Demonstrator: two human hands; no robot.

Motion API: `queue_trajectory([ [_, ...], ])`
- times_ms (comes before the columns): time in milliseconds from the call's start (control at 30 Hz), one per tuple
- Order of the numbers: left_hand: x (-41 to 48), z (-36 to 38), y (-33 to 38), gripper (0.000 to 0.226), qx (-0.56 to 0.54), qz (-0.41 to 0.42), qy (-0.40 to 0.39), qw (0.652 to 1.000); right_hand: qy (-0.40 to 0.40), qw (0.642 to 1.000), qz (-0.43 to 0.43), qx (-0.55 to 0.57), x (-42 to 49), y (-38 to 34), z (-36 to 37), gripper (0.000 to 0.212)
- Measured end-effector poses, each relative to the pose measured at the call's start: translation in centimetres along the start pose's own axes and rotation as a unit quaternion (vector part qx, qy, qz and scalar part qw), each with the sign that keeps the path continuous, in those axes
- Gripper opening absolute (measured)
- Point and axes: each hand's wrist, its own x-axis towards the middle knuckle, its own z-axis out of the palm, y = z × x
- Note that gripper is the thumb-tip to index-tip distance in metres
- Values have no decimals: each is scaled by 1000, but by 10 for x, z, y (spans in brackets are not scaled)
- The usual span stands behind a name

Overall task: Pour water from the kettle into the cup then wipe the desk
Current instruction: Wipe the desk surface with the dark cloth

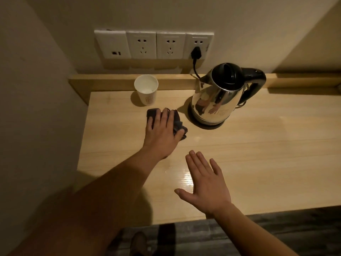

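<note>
A steel kettle [217,100] with a black lid and handle stands on its base at the back right of the wooden desk [258,154]. A white paper cup [146,90] stands upright at the back, left of the kettle. My left hand [162,133] presses flat on a dark crumpled cloth [180,124] lying on the desk between cup and kettle. My right hand [204,183] hovers open, fingers spread, over the desk's near part and holds nothing. A wet sheen [184,177] shows on the wood beside it.
A row of white wall sockets [153,44] sits above the desk; the kettle's black plug [196,53] is in the rightmost one. A raised wooden ledge [110,82] runs along the back. A wall closes the left side. Dark floor [258,233] lies below the front edge.
</note>
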Motion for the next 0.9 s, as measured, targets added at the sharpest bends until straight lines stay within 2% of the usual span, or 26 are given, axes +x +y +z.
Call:
queue_trajectory([
  [100,-1,16,-4,83,37,3,20,999,5,1000,3,-1,0,0,1,104],
  [233,-12,-2,-24,82,-41,32,36,998,-12,1000,8,3,0,1,-1,104],
  [300,-38,-14,-53,80,-58,-7,58,997,-29,1000,8,3,-1,-1,-4,104],
  [367,-72,-20,-90,81,-41,-63,41,996,-41,999,18,12,-3,-3,-7,102],
  [467,-108,-22,-130,82,43,-88,-23,995,9,996,46,80,22,-18,-27,90],
  [567,-109,-18,-136,81,63,-71,-24,995,90,992,-18,85,90,-44,-45,75],
  [667,-108,-16,-137,80,84,-65,-20,994,40,996,-59,45,157,-61,-48,73],
  [767,-110,-14,-138,80,95,-64,-6,993,-37,999,-38,-8,192,-52,-39,83],
  [900,-108,-14,-137,81,97,-62,4,993,-26,999,-41,-14,202,-45,-33,89],
])
